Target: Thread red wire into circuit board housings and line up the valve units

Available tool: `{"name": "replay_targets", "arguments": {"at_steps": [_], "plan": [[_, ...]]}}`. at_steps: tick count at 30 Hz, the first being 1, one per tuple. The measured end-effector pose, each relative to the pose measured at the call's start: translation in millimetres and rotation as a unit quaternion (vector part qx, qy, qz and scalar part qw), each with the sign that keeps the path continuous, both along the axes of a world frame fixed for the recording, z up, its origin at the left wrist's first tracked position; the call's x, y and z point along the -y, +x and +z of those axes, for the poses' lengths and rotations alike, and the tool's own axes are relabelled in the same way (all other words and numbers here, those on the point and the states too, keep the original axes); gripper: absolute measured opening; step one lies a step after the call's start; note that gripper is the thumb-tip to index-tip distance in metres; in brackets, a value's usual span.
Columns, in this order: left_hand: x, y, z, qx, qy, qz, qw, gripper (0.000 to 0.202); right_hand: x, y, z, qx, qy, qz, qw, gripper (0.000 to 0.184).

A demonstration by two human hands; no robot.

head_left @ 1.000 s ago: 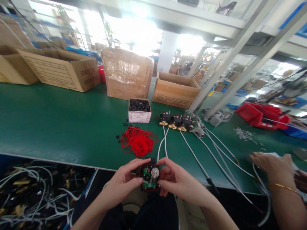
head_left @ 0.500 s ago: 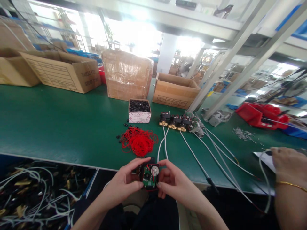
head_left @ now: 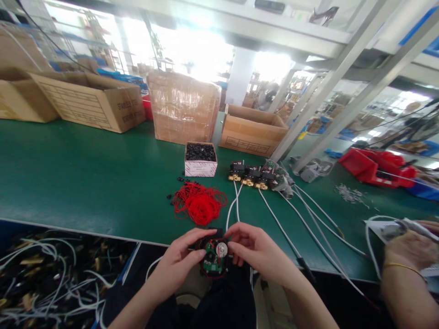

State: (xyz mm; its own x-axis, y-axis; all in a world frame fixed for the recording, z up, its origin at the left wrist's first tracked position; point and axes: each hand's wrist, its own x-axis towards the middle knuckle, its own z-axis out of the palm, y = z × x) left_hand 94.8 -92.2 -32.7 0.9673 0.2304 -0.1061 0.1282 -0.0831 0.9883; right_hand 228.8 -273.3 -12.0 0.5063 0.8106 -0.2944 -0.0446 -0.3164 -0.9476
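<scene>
My left hand [head_left: 183, 258] grips the left side of a small open black actuator housing [head_left: 214, 272], its thumb on the rim and index finger along the top. Inside show a green circuit board [head_left: 211, 266], a round silvery motor [head_left: 222, 249] and thin red wires. At the housing's upper right is my right hand [head_left: 248, 244], fingers curled and thumb tip beside the motor; what they pinch, if anything, I cannot make out. Just beyond the hands lies a tangled heap of red wire [head_left: 202, 205] on the green tabletop [head_left: 113, 183].
Beyond the wire stands a small box of black parts [head_left: 200, 167]. Several brass-bodied valves [head_left: 252, 176] with white cables lie right of it. A bin of cabled parts [head_left: 51, 278] sits lower left. Another person's hand [head_left: 409, 251] works at far right. Cardboard boxes [head_left: 185, 109] line the back.
My right hand has shifted up along the housing's right side, and its fingers have curled closer to the motor. My left hand keeps its hold. The other person's hand has moved lower.
</scene>
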Motion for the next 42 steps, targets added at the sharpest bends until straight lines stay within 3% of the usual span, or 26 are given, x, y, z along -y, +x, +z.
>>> {"name": "replay_targets", "arguments": {"at_steps": [17,26,35,42], "plan": [[8,8,1.5,0.036,0.035,0.045,0.998,0.031,-29,20,31.8,0.191,-0.047,0.1,0.975,0.009],[9,11,2.0,0.053,0.045,0.055,0.996,0.029,-48,16,48.2,0.281,-0.054,0.149,0.947,0.017],[7,8,-0.8,0.039,0.049,0.037,0.997,0.031,-41,18,63.4,0.362,-0.096,0.179,0.91,0.017],[7,8,3.4,0.033,0.048,0.04,0.997,0.031,-21,20,57.1,0.312,-0.125,0.138,0.932,0.013]]}}
